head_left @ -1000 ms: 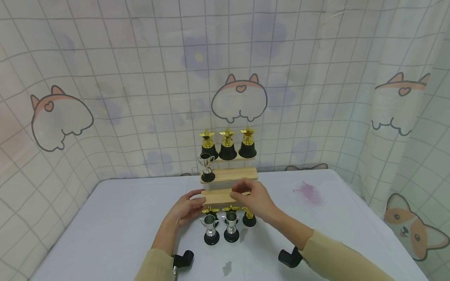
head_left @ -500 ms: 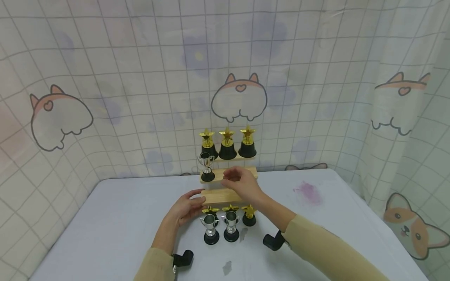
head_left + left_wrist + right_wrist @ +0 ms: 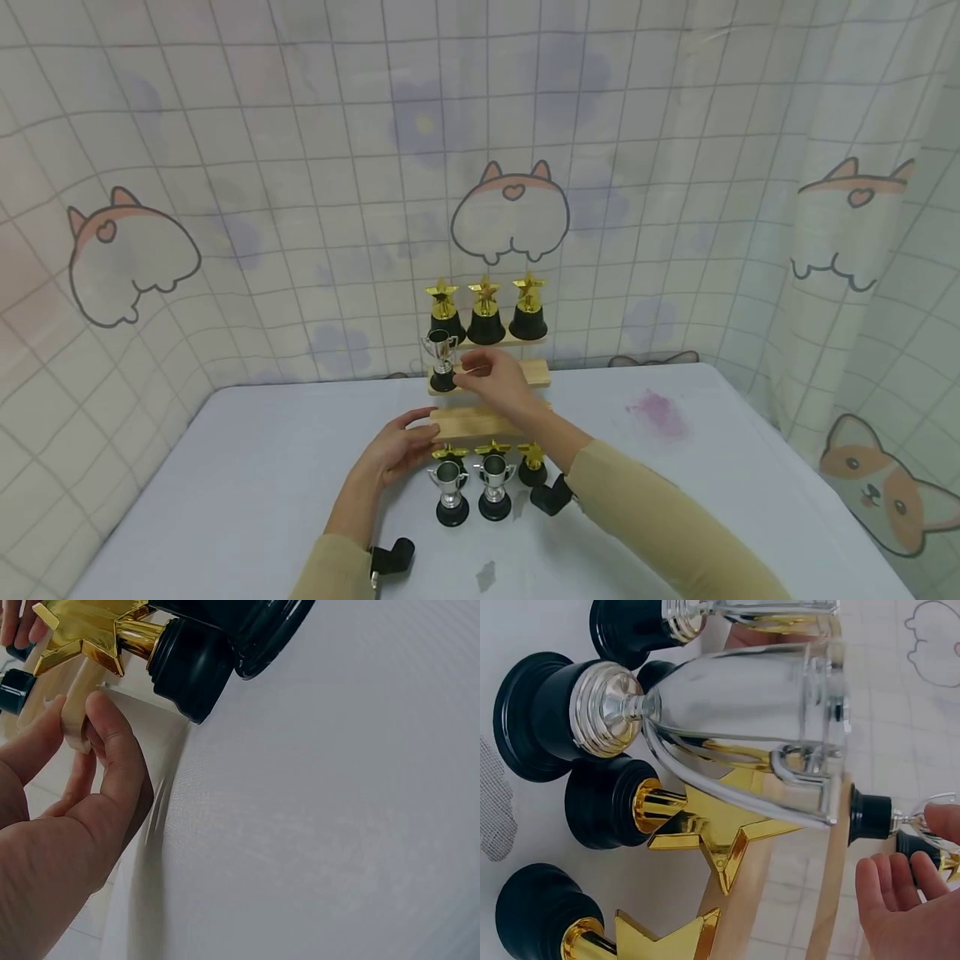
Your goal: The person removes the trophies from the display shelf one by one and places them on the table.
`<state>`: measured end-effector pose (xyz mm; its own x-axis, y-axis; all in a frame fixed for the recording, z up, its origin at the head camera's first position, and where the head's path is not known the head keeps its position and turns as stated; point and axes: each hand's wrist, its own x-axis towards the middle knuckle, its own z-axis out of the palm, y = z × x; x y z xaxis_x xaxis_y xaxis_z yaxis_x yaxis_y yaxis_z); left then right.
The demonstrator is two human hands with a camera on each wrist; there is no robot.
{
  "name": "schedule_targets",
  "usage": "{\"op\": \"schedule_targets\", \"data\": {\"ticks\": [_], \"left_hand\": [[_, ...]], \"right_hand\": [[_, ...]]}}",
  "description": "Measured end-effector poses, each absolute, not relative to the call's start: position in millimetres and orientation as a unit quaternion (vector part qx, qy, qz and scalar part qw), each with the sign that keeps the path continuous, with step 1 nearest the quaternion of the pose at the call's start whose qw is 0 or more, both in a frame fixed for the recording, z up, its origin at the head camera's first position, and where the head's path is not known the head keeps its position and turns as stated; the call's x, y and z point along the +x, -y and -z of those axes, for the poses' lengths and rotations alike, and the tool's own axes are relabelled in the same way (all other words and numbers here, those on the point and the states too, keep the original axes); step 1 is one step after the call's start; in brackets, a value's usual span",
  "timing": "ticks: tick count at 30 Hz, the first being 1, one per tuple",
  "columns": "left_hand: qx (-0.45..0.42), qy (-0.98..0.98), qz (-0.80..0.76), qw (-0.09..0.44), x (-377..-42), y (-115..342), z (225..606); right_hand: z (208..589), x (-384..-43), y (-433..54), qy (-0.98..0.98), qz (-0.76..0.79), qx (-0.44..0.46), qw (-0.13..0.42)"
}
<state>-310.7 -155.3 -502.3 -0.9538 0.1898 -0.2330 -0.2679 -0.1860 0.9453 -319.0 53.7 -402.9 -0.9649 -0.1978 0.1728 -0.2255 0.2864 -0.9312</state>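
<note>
My left hand (image 3: 397,450) pinches the left end of the lowest wooden shelf board (image 3: 467,423); its thumb and finger meet around that end in the left wrist view. At the left of the middle board (image 3: 538,373) stands a small silver trophy cup (image 3: 441,358) on a black base. My right hand (image 3: 497,385) is just to the right of this cup, thumb and fingers apart. In the right wrist view the thumb overlaps the cup, and whether the hand touches it I cannot tell. Two silver cups (image 3: 494,487) stand on the table in front.
Three gold star trophies (image 3: 486,317) stand on the top board. Behind the front silver cups are more gold star trophies (image 3: 532,458). A white cloth covers the table (image 3: 247,483), with a pink stain at right. A gridded curtain (image 3: 300,208) hangs behind.
My right hand has moved left and back, from the lowest board to beside the silver cup on the middle board. My left hand has stayed at the lowest board's end.
</note>
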Motion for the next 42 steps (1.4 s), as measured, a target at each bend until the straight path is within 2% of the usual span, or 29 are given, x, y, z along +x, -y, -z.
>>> {"op": "schedule_targets", "data": {"ticks": [18,42], "left_hand": [[-0.035,-0.622,-0.768,0.152,-310.7,156.5,502.5],[-0.033,-0.616,-0.771,0.157,-313.1,156.7,503.9]], "right_hand": [[408.9,-329.1,-30.1,0.83,-0.538,0.132,0.054],[412.3,-338.5,-22.6,0.846,-0.51,0.148,0.056]]}}
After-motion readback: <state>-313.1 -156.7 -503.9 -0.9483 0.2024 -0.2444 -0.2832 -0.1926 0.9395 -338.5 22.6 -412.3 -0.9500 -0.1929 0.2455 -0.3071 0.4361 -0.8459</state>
